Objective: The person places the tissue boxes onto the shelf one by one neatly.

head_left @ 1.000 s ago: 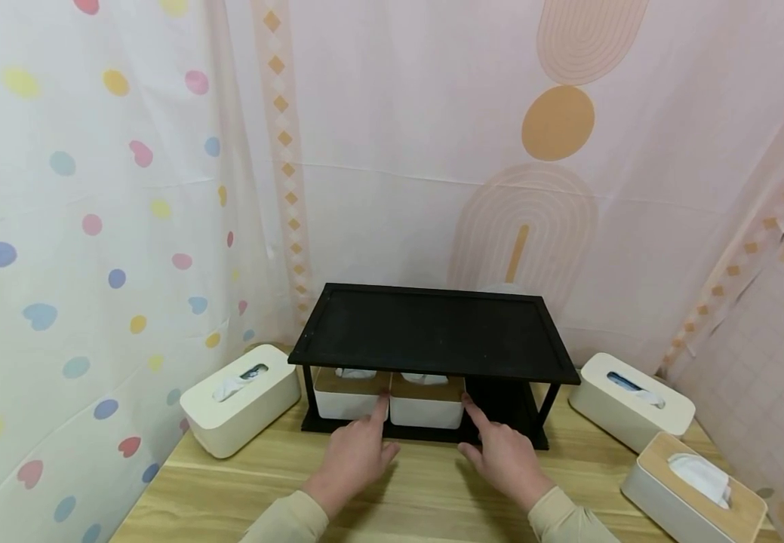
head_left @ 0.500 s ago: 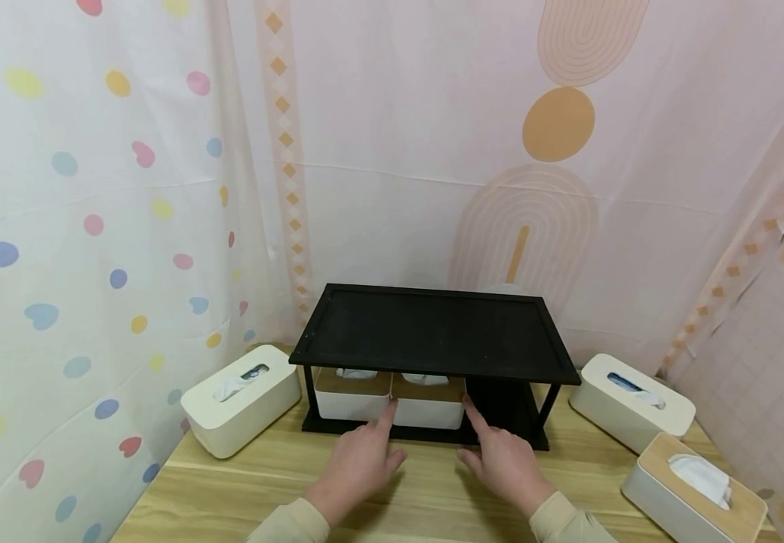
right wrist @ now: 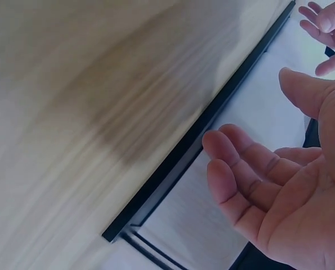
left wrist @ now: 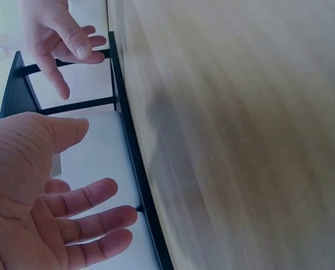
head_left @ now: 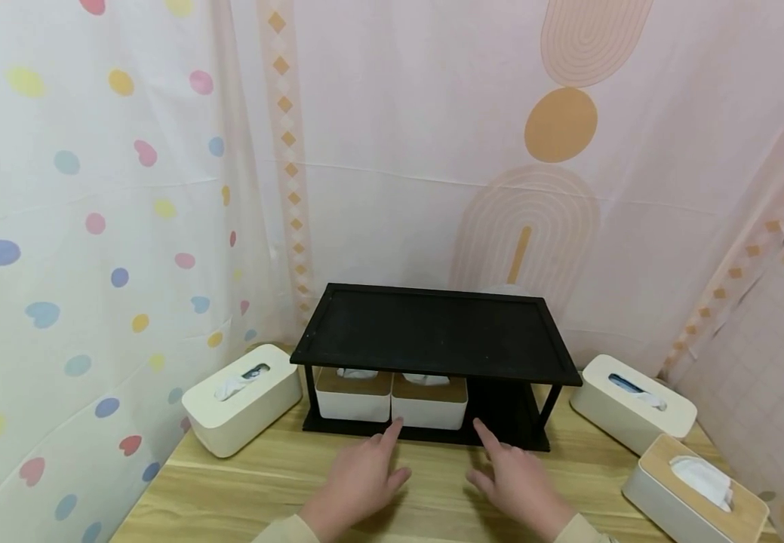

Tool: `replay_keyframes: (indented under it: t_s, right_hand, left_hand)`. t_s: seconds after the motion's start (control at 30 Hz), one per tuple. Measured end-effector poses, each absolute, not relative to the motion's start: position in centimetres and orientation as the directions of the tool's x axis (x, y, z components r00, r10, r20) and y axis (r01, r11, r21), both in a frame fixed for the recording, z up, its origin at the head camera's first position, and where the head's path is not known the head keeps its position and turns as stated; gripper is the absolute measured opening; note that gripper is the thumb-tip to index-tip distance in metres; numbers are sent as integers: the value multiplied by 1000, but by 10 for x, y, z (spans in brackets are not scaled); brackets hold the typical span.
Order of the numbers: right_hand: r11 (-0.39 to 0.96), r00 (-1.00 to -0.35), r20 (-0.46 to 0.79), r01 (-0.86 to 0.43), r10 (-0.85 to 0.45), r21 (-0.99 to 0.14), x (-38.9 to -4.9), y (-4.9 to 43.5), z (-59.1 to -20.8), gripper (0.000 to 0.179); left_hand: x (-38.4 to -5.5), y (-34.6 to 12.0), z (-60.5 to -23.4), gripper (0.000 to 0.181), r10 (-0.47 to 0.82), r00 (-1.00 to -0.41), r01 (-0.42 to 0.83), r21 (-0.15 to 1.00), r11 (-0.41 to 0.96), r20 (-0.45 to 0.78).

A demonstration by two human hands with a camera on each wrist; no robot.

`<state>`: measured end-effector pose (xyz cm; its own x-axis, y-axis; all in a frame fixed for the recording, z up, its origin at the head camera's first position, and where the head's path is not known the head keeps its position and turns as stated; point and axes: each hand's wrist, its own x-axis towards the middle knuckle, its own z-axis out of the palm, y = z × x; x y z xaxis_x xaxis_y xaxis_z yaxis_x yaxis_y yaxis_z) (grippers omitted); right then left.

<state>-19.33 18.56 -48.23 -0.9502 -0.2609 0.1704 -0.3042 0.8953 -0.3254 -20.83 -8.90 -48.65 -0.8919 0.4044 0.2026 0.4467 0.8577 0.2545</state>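
Note:
Two white tissue boxes with wood-look lids, a left one (head_left: 353,406) and a right one (head_left: 428,412), stand side by side on the lower level of a black two-tier shelf (head_left: 435,332). Before the right box's lower left corner is my left hand (head_left: 359,477), index finger extended and overlapping its front edge in the head view. My right hand (head_left: 521,479) points toward the shelf just right of that box, its index tip by the base's front edge. Both palms hold nothing; in the wrist views the fingers are loosely bent and thumbs spread.
An all-white tissue box (head_left: 242,400) stands left of the shelf, another (head_left: 632,403) to its right. A wood-lidded tissue box (head_left: 695,490) lies nearer at the right. Patterned curtains (head_left: 392,151) hang behind the wooden table (head_left: 229,501).
Both hands have drawn back from the right tissue box toward me. The index fingertips, earlier at its two front corners, are now lower and off its sides. The boxes stay in place.

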Motion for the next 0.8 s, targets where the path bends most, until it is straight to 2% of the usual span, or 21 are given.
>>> replay_keyframes:
  t_s: [0.23,0.53,0.63,0.8]
  right_hand:
    - [885,-974,85,-226,-210,-407,-178,212,-477,81]
    - [917,-997,24,-79,-76,-391,-162,242,-457,83]
    - [921,-994,85,-99,-72,-377,-159,257,-446,81]
    - [928,-959,281,-145,-46,-342,-152,289,-432,75]
  left_hand:
    - [-197,-90,-484,77,459,-865,500,264,825,204]
    - [-180,-74,-478,74,519,-844,536,269,800,137]
    - [-177,-66,-474,73,544,-834,546,282,789,94]
    - [-173,-59,-472,72,587,-805,582,295,758,81]
